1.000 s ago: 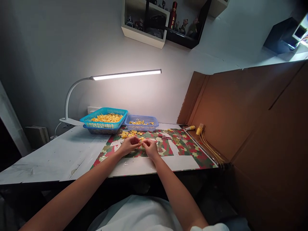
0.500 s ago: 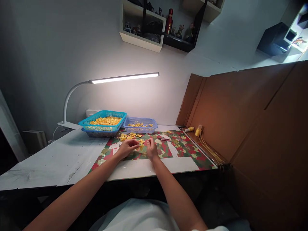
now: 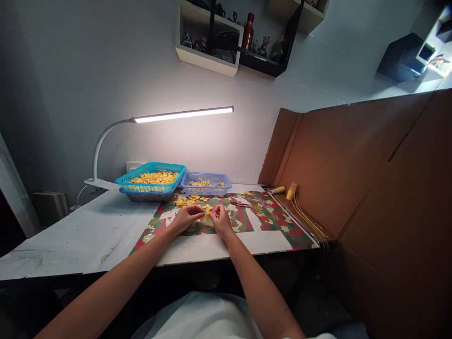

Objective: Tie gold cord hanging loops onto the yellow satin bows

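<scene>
My left hand (image 3: 188,217) is closed in a pinch above the patterned mat, with a small yellow petal-like piece (image 3: 207,213) at its fingertips. Close beside it on the right, my right hand (image 3: 221,221) also has its fingers pinched together near that piece. Whatever the right fingertips grip is too small to make out. Beyond the hands lies a loose heap of yellow petal-like pieces (image 3: 189,200). A slim red-handled tool (image 3: 240,204) rests on the mat to the right of the right hand.
A turquoise basket (image 3: 150,187) of yellow pieces sits stacked on another basket at the back left. Beside it stands a purple-blue basket (image 3: 206,190). A lit lamp (image 3: 183,114) arches over the table. Cardboard (image 3: 353,155) walls the right side, near golden wires (image 3: 309,217) and yellow spools (image 3: 291,191).
My right hand has moved left and turned inward, bringing its fingertips close to the left ones. My left hand has stayed nearly still.
</scene>
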{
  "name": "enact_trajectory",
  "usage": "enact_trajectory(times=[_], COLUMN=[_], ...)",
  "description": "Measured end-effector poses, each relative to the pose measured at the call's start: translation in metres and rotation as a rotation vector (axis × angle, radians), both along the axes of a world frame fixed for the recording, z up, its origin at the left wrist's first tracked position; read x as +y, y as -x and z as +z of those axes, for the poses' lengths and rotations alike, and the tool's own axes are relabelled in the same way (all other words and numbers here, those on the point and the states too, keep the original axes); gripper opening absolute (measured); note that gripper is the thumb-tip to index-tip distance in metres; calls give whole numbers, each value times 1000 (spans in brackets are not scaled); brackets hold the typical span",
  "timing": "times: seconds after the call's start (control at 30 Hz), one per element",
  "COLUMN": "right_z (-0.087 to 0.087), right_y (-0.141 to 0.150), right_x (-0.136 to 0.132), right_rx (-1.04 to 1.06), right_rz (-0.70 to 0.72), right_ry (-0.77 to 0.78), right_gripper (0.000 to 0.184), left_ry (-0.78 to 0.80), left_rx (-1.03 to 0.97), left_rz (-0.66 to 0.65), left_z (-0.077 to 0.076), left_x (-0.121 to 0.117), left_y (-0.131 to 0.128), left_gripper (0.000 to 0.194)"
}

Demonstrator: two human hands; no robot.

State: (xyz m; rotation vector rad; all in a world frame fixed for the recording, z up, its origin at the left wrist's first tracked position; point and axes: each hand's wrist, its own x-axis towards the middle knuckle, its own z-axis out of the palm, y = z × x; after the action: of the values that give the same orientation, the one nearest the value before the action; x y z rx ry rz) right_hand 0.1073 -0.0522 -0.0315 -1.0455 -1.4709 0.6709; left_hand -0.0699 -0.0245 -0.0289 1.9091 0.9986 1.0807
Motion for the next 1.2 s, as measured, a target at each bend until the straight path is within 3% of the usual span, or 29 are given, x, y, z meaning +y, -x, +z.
enact_trajectory(times=[0.3, 0.57, 0.73, 1.0, 1.2], right_z=[-2, -9, -14, -9, -4], right_y=[-1, -3, -3, -3, -3], right_x=[2, 14, 23, 17, 12], right_rx=[-39, 8, 71, 147, 195], right_rz=[-50, -38, -5, 33, -5], right_ry=[-53, 0, 77, 116, 84], right_gripper=[8, 22, 21, 23, 39], left_ry=[25, 38, 23, 10, 26], left_rx=[-9, -54, -147, -210, -219], left_rz=[-8, 2, 48, 55, 24], left_z=[-4, -4, -4, -2, -1], left_x=[1, 4, 10, 9, 3], left_y=[-1, -1, -8, -14, -15], left_gripper=[20, 18, 21, 22, 19])
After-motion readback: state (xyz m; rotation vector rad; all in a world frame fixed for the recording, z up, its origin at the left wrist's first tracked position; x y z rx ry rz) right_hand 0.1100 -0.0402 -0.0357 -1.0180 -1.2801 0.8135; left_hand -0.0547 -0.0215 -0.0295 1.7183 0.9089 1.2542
